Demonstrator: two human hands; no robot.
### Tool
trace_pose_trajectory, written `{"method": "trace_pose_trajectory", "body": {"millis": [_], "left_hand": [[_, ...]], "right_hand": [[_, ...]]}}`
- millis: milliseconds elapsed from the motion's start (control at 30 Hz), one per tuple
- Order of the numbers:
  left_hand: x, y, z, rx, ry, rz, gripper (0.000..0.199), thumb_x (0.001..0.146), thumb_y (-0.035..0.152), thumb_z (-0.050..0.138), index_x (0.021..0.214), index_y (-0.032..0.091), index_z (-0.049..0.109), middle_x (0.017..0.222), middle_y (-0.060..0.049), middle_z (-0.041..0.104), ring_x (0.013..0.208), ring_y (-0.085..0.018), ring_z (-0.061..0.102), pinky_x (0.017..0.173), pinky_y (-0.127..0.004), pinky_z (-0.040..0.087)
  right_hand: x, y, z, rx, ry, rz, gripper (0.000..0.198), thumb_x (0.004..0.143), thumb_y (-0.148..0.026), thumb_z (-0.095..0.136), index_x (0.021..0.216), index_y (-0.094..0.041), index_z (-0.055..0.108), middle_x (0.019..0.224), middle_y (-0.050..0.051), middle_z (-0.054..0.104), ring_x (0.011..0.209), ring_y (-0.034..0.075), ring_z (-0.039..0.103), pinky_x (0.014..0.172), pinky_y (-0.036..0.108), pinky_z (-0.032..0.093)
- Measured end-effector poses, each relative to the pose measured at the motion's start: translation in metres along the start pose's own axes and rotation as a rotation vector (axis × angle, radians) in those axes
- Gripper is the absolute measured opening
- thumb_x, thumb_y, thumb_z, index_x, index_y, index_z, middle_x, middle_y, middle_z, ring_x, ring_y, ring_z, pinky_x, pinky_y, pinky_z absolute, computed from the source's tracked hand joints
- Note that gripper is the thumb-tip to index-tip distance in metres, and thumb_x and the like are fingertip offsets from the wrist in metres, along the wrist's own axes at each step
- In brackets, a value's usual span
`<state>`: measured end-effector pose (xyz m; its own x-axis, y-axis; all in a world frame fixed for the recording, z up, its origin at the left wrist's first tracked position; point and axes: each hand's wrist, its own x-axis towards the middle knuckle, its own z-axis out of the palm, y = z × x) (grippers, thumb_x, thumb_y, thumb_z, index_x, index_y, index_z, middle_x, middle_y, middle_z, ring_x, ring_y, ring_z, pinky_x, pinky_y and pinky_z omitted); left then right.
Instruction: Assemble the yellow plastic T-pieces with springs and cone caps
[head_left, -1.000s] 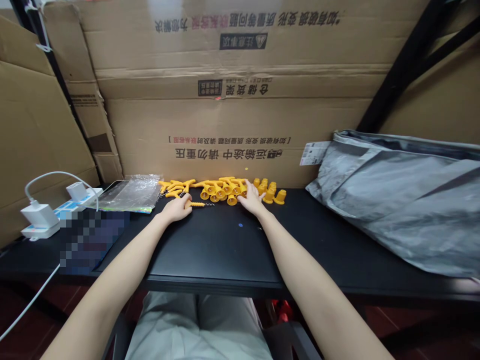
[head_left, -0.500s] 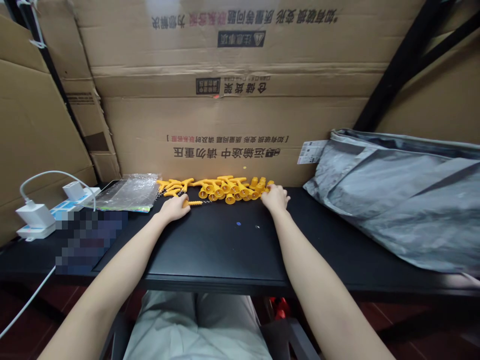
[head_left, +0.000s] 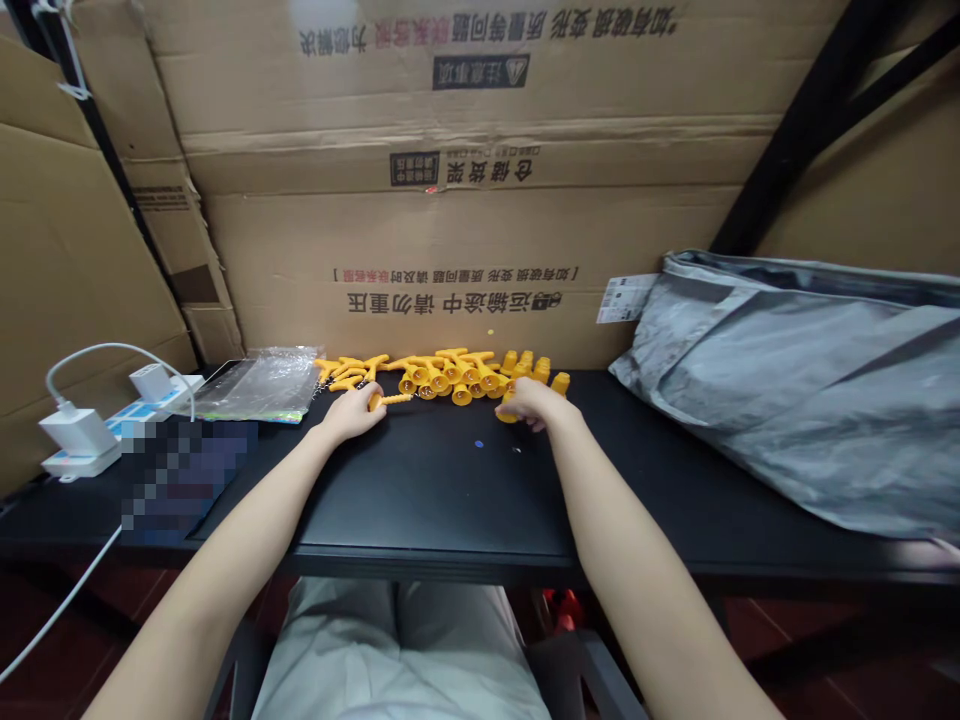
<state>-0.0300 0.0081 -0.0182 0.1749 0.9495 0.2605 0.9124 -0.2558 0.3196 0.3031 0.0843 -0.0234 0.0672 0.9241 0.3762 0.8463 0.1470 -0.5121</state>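
Note:
My left hand (head_left: 355,412) is closed around the handle of a yellow corkscrew (head_left: 396,399), whose ridged shaft and thin metal spiral point right, just above the table. My right hand (head_left: 537,401) pinches a yellow bell-shaped cup (head_left: 508,417), partly hidden under the fingers. Between the hands, several assembled yellow corkscrews (head_left: 448,373) lie in a heap, bell mouths toward me. More loose yellow corkscrew handles (head_left: 349,370) with metal spirals lie behind my left hand. Several yellow cups (head_left: 526,362) stand behind my right hand, and another cup (head_left: 560,384) is to its right.
A grey bag (head_left: 787,390) fills the table's right side. Clear plastic packaging (head_left: 274,385) lies at left, near a power strip (head_left: 154,408) with white chargers (head_left: 75,433). A cardboard sheet (head_left: 450,230) stands along the black table's (head_left: 435,500) back edge. Small blue and pale specks lie in front.
My right hand has moved left and nearer me from the standing cups, now with one cup in its fingers. My left hand keeps its corkscrew, the shaft now tilted slightly upward.

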Motion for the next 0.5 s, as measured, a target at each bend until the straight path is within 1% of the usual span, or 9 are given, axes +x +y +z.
{"method": "trace_pose_trajectory", "body": {"millis": [33, 67, 100, 133, 233, 267, 333, 400, 500], "left_hand": [[0.000, 0.000, 0.000, 0.004, 0.006, 0.004, 0.026, 0.083, 0.035, 0.051, 0.104, 0.023, 0.060, 0.076, -0.002, 0.064, 0.072, -0.021, 0.061, 0.066, -0.029, 0.044], [0.000, 0.000, 0.000, 0.008, 0.011, 0.006, 0.026, 0.083, 0.035, 0.051, 0.104, 0.023, 0.060, 0.077, -0.003, 0.064, 0.072, -0.021, 0.061, 0.066, -0.029, 0.044], [0.000, 0.000, 0.000, 0.012, 0.015, 0.008, 0.026, 0.083, 0.035, 0.051, 0.105, 0.023, 0.060, 0.077, -0.003, 0.064, 0.072, -0.021, 0.061, 0.066, -0.029, 0.044], [0.000, 0.000, -0.001, 0.014, 0.018, 0.008, 0.027, 0.083, 0.036, 0.051, 0.105, 0.023, 0.060, 0.078, -0.003, 0.064, 0.072, -0.021, 0.061, 0.066, -0.029, 0.044], [0.000, 0.001, -0.001, 0.008, 0.016, 0.009, 0.028, 0.083, 0.036, 0.050, 0.106, 0.024, 0.059, 0.077, -0.002, 0.064, 0.071, -0.020, 0.061, 0.066, -0.029, 0.043], [0.000, 0.001, -0.002, 0.006, 0.016, 0.009, 0.028, 0.083, 0.036, 0.050, 0.106, 0.024, 0.060, 0.077, -0.002, 0.064, 0.071, -0.020, 0.060, 0.066, -0.029, 0.043], [0.000, 0.001, -0.002, 0.003, 0.021, 0.006, 0.028, 0.083, 0.036, 0.051, 0.106, 0.023, 0.060, 0.076, -0.002, 0.064, 0.071, -0.020, 0.060, 0.066, -0.029, 0.043], [0.000, 0.001, -0.001, -0.001, 0.033, 0.007, 0.028, 0.082, 0.036, 0.052, 0.107, 0.023, 0.060, 0.075, -0.002, 0.064, 0.070, -0.020, 0.060, 0.066, -0.029, 0.044], [0.001, 0.000, 0.000, -0.013, 0.038, 0.014, 0.029, 0.082, 0.036, 0.052, 0.106, 0.023, 0.060, 0.072, -0.001, 0.062, 0.068, -0.020, 0.059, 0.066, -0.029, 0.043]], "right_hand": [[-0.004, -0.007, -0.001, -0.072, -0.177, 0.029, 0.041, 0.057, -0.041, 0.082, 0.087, -0.020, 0.063, 0.079, 0.013, 0.065, 0.090, 0.041, 0.064, 0.076, 0.060, 0.049], [-0.007, -0.015, -0.002, -0.131, -0.317, 0.018, 0.038, 0.056, -0.036, 0.083, 0.084, -0.020, 0.063, 0.076, 0.012, 0.065, 0.085, 0.038, 0.065, 0.074, 0.055, 0.051], [-0.012, -0.025, -0.003, -0.177, -0.400, -0.016, 0.035, 0.057, -0.033, 0.082, 0.083, -0.020, 0.063, 0.076, 0.011, 0.066, 0.083, 0.035, 0.066, 0.072, 0.049, 0.052], [-0.016, -0.035, -0.004, -0.202, -0.417, -0.070, 0.032, 0.060, -0.032, 0.079, 0.085, -0.020, 0.062, 0.080, 0.010, 0.067, 0.083, 0.032, 0.066, 0.072, 0.044, 0.052], [-0.030, -0.065, -0.006, -0.257, -0.355, -0.179, 0.027, 0.070, -0.034, 0.068, 0.091, -0.018, 0.062, 0.091, 0.011, 0.067, 0.087, 0.029, 0.065, 0.074, 0.037, 0.051], [-0.035, -0.074, -0.006, -0.255, -0.352, -0.208, 0.027, 0.071, -0.032, 0.066, 0.094, -0.018, 0.061, 0.091, 0.011, 0.067, 0.087, 0.028, 0.065, 0.073, 0.036, 0.050], [-0.043, -0.088, -0.005, -0.237, -0.345, -0.265, 0.025, 0.073, -0.023, 0.061, 0.098, -0.018, 0.060, 0.092, 0.009, 0.067, 0.086, 0.027, 0.064, 0.072, 0.035, 0.049], [-0.049, -0.096, -0.004, -0.246, -0.310, -0.314, 0.028, 0.073, -0.014, 0.058, 0.100, -0.018, 0.059, 0.098, 0.011, 0.066, 0.091, 0.028, 0.064, 0.075, 0.035, 0.048], [-0.053, -0.101, -0.002, -0.289, -0.244, -0.350, 0.031, 0.074, -0.008, 0.054, 0.103, -0.016, 0.059, 0.108, 0.014, 0.064, 0.101, 0.031, 0.061, 0.082, 0.040, 0.047]]}}
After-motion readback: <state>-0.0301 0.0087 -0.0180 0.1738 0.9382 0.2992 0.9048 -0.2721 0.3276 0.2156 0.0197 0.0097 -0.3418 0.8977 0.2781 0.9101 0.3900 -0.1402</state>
